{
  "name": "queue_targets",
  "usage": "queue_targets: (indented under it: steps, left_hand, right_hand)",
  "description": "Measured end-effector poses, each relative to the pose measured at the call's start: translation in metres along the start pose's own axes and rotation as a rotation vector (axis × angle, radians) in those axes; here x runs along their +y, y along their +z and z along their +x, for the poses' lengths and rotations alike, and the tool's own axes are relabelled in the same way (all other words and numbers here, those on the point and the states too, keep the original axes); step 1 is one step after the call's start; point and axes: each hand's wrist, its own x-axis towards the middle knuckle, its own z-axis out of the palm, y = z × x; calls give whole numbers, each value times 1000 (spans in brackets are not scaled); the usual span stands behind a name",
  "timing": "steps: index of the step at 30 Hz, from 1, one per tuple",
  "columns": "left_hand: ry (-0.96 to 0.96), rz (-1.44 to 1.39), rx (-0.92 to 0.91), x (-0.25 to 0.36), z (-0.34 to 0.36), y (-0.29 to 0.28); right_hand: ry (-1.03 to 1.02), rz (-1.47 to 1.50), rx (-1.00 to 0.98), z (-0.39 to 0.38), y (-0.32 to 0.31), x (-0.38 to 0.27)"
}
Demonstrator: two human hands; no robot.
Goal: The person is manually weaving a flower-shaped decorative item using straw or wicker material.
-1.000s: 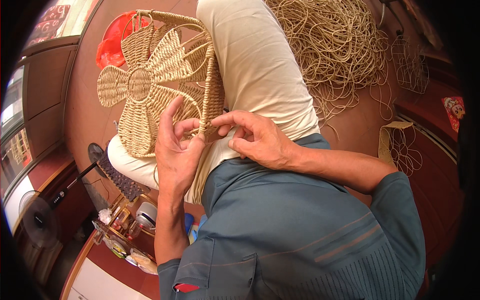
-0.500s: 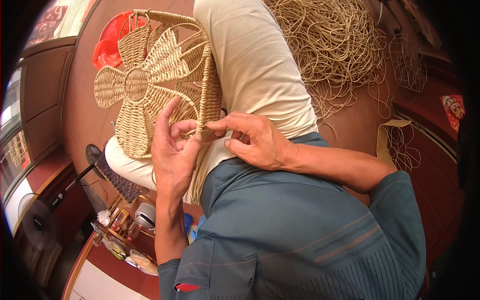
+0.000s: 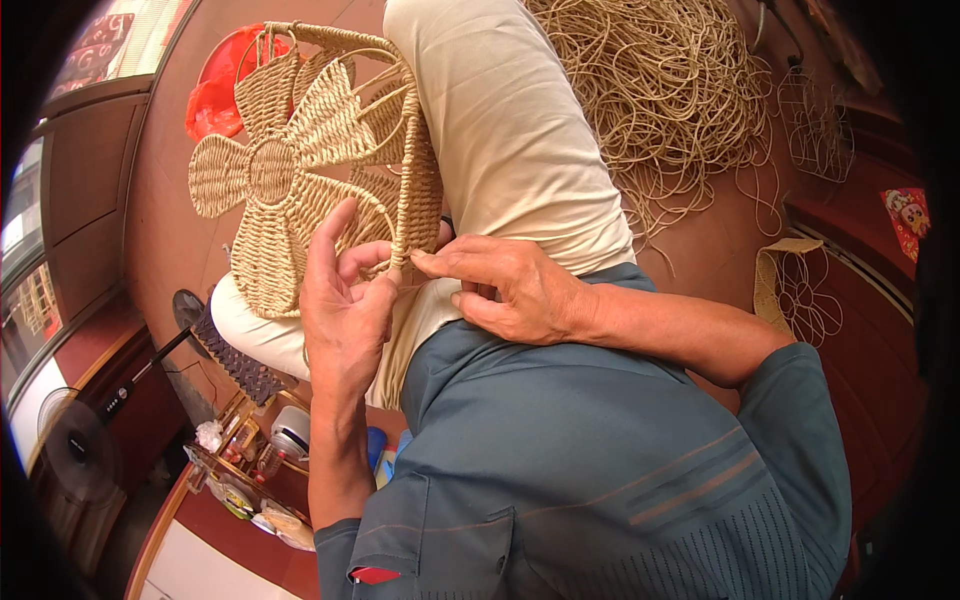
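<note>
A straw-coloured woven basket point(image 3: 270, 170), its side worked as a flower with several petals, rests tilted against my legs. My left hand point(image 3: 345, 295) grips the basket's corded rim at the near corner, thumb and fingers pinching it and the index finger raised. Just right of that corner, my right hand point(image 3: 515, 285) is closed, index finger and thumb at the rim. A thin strand seems to run between the two hands, but its end is hidden by my fingers. Some petals stand apart from the frame, with open gaps between.
A large heap of loose cord point(image 3: 670, 90) lies on the floor beyond my right leg. A wire frame point(image 3: 815, 125) and a part-woven flower piece point(image 3: 785, 285) are at the right. At the left are a red plastic bag point(image 3: 215, 95), a fan point(image 3: 80, 440) and a cluttered shelf point(image 3: 250, 460).
My right hand has shifted very slightly, its index fingertip drawing back a little at the rim. My left hand keeps its hold, and the basket stays nearly still.
</note>
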Motion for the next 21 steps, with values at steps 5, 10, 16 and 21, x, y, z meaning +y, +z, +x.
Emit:
queue_targets:
  steps: [5, 10, 16, 21]
  left_hand:
    - [33, 158, 6, 4, -4, 0]
    - [108, 221, 16, 0, 1, 2]
    - [35, -46, -44, -2, 2, 0]
    - [42, -36, -64, -1, 3, -1]
  right_hand:
    - [26, 16, -47, -1, -2, -2]
    - [67, 31, -94, -2, -4, -3]
    - [18, 58, -55, 0, -3, -1]
    - [135, 88, 141, 5, 0, -7]
